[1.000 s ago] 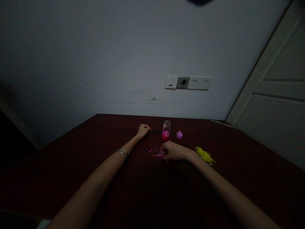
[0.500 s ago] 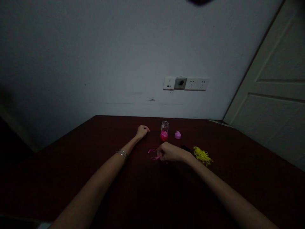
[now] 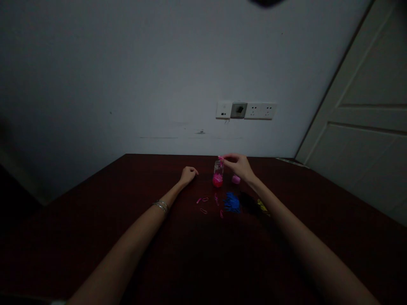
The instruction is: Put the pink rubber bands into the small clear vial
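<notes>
My right hand [image 3: 238, 165] pinches a small pink band [image 3: 221, 159] at the mouth of a clear glass jar [image 3: 218, 167]. Pink pieces fill the lower part of the jar, which stands upright. Left of the jar, my left hand [image 3: 188, 174] rests on the table with its fingers curled; whether it holds anything is too dark to tell. Several loose pink bands [image 3: 203, 210] lie on the table in front of the jar. Just behind my right wrist sits a pink lid [image 3: 235, 179].
A pile of blue bands [image 3: 232, 202] lies right of the pink ones, beside a dark pile [image 3: 248, 201]. Yellow bands [image 3: 262, 206] are partly hidden by my right forearm. The dark red table [image 3: 152, 173] meets a wall with sockets [image 3: 260, 110].
My right hand has risen from the loose bands to the jar's mouth with a pink piece. The blue pile is now uncovered, while my forearm hides more of the yellow one. My left hand stays put.
</notes>
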Available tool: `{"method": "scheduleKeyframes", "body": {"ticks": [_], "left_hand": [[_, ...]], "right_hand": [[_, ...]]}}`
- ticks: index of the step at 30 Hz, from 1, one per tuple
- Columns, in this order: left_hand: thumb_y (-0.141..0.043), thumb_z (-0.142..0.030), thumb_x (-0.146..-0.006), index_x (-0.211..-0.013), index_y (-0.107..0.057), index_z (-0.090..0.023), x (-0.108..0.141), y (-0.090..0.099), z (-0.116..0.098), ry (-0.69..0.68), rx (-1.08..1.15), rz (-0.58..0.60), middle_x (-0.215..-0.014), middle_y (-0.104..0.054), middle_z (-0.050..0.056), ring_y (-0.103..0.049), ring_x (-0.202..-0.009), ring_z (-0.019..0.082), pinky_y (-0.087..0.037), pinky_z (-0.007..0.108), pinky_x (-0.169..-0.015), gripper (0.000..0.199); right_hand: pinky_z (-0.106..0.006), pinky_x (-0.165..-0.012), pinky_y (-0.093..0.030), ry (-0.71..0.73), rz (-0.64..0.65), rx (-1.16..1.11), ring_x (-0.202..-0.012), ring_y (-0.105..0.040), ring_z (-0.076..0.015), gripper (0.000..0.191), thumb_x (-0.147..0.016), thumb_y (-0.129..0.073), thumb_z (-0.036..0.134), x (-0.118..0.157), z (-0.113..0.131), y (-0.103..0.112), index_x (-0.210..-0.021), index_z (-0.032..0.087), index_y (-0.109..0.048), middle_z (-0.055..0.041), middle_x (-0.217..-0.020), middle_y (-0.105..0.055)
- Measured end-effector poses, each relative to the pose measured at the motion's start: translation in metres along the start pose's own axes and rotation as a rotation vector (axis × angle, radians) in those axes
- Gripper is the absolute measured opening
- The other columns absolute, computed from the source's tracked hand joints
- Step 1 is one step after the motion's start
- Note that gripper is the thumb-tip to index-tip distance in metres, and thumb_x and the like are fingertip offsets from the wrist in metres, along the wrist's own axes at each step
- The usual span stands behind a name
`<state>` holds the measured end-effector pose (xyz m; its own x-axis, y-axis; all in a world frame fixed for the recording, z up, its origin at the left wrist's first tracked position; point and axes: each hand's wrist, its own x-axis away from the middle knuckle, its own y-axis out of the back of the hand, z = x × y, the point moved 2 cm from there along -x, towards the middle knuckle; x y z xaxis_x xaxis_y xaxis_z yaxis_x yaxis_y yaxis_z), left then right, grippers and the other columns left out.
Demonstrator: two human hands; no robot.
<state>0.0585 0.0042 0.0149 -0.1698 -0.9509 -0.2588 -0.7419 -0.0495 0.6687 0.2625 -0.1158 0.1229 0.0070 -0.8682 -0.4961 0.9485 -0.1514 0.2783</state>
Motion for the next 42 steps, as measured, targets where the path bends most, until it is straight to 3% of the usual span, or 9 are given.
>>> {"method": "scheduleKeyframes", "body": {"ticks": [4, 16, 29, 35, 39, 42], "left_hand": [[-0.044, -0.010, -0.069, -0.069, -0.069, -0.013, 0.002, 0.001, -0.002, 0.009, 0.009, -0.001, -0.075, -0.067, 0.004, -0.059, -0.074, 0.014, -0.042, 0.022, -0.072, 0.025], [-0.045, -0.009, -0.068, -0.070, -0.069, -0.014, 0.003, 0.001, -0.002, 0.036, 0.006, -0.001, -0.074, -0.067, 0.003, -0.059, -0.073, 0.013, -0.043, 0.021, -0.072, 0.025], [-0.044, -0.009, -0.068, -0.070, -0.069, -0.013, 0.005, 0.001, -0.003, 0.019, 0.017, 0.000, -0.073, -0.067, 0.004, -0.059, -0.072, 0.014, -0.043, 0.022, -0.071, 0.026], [-0.043, -0.011, -0.067, -0.072, -0.069, -0.011, 0.007, 0.005, -0.007, -0.002, 0.087, -0.065, -0.072, -0.066, 0.004, -0.058, -0.070, 0.014, -0.044, 0.023, -0.069, 0.027], [-0.043, -0.015, -0.069, -0.074, -0.068, -0.012, 0.014, 0.009, -0.014, -0.084, 0.068, 0.040, -0.076, -0.066, 0.004, -0.058, -0.075, 0.015, -0.044, 0.025, -0.074, 0.025], [-0.047, -0.017, -0.069, -0.077, -0.067, -0.012, 0.028, 0.015, -0.026, -0.217, 0.003, 0.225, -0.083, -0.065, 0.005, -0.057, -0.081, 0.015, -0.042, 0.025, -0.079, 0.023]], "right_hand": [[-0.026, -0.058, -0.045, -0.008, -0.081, -0.065, -0.062, -0.057, -0.0135, 0.038, -0.062, -0.066, 0.047, -0.020, -0.010, 0.001, -0.077, 0.012, -0.064, -0.0049, -0.069, -0.064], [-0.025, -0.056, -0.045, -0.052, -0.016, -0.044, -0.061, -0.057, -0.0137, 0.039, -0.060, -0.066, 0.047, -0.027, -0.038, -0.010, -0.077, 0.012, -0.064, -0.0048, -0.069, -0.065], [-0.027, -0.068, -0.045, 0.003, -0.012, 0.050, -0.072, -0.058, -0.0154, 0.021, -0.066, -0.054, 0.029, -0.020, -0.033, -0.004, -0.076, 0.014, -0.063, -0.0055, -0.077, -0.065], [-0.028, -0.070, -0.044, 0.014, -0.047, 0.045, -0.073, -0.058, -0.0160, 0.019, -0.064, -0.053, 0.028, -0.014, -0.024, 0.003, -0.074, 0.015, -0.063, -0.0050, -0.076, -0.065], [-0.030, -0.073, -0.044, 0.067, 0.000, 0.089, -0.075, -0.058, -0.0169, 0.018, -0.065, -0.053, 0.027, -0.002, -0.009, 0.011, -0.073, 0.015, -0.063, -0.0048, -0.077, -0.065], [-0.030, -0.072, -0.044, 0.051, 0.254, 0.149, -0.075, -0.058, -0.0163, 0.019, -0.068, -0.053, 0.025, 0.013, 0.002, 0.011, -0.077, 0.014, -0.065, -0.0051, -0.078, -0.065]]}}
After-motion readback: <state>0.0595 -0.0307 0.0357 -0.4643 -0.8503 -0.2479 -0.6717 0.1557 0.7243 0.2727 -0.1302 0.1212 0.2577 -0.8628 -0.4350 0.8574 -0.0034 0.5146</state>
